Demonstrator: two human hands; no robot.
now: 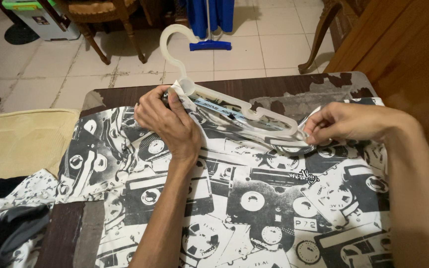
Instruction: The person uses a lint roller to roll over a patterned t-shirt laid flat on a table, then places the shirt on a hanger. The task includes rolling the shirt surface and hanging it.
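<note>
I judge I'm mid-way through fitting the white hanger (234,101) into the cassette-print shirt (254,193) spread on the worktop (254,87). My left hand (170,121) pinches the collar over one hanger end; my right hand (343,121) grips fabric at the other. The next move calls for seating both shoulders evenly, though folds hide the hanger's arms.

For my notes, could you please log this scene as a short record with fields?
Left hand: pinches the shirt collar against the hanger's neck
Right hand: pinches shirt fabric at the hanger's far end
Hanger: white plastic, partly inside the collar
Shirt: black-and-white cassette print, flat on the table
Table: dark, worn top
Behind: blue mop on tiled floor
</note>
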